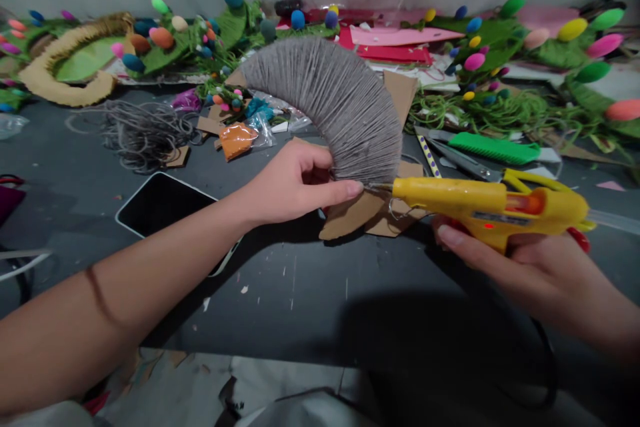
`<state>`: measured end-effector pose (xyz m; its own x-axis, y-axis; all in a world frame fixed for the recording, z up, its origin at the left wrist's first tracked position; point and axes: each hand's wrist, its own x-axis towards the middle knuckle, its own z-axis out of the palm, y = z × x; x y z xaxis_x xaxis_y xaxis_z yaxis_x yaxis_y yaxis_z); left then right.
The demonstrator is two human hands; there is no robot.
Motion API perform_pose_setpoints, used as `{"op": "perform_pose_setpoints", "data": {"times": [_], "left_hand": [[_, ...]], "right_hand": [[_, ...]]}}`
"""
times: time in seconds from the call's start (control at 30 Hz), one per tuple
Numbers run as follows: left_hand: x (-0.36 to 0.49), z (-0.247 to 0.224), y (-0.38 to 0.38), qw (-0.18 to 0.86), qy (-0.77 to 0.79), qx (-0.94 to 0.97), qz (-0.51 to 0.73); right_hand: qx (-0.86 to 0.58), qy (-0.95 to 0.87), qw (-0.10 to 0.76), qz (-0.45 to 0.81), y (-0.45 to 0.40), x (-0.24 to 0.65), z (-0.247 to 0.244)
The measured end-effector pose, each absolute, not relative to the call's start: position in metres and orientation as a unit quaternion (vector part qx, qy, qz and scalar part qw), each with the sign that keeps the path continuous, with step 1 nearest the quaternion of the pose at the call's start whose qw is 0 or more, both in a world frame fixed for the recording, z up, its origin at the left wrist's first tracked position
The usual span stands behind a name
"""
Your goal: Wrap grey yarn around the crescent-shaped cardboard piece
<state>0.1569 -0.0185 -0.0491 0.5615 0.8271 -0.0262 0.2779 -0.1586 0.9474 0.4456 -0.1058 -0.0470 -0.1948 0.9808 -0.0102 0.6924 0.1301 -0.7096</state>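
Note:
My left hand [305, 183] pinches the lower end of a cardboard crescent [353, 215] wound closely with grey yarn [330, 93]. Its thumb presses at the edge where the winding stops and bare brown cardboard shows. In my right hand [525, 273] is a yellow hot glue gun [450, 195], gripped by its handle, with a clear glue stick [617, 220] coming out of the back. The nozzle points left and meets the yarn's edge beside my left thumb. A small red light glows on the gun's side. Some of the left fingers are hidden behind the crescent.
A phone [165, 203] lies under my left forearm. Loose grey yarn [145, 133] is behind it. Scissors [465, 157] and a green-handled cutter [495, 147] lie at the right. Another crescent [65, 67], felt leaves and colourful egg-shaped pieces line the back of the dark table [280, 307].

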Motion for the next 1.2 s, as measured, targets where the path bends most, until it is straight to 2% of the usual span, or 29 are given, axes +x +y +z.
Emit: {"op": "perform_pose_setpoints", "data": {"times": [1.2], "left_hand": [[0.1582, -0.0484, -0.0179, 0.528, 0.387, 0.707, 0.269]], "right_hand": [[-0.584, -0.729, 0.231, 0.274, -0.1059, 0.4426, -0.045]]}}
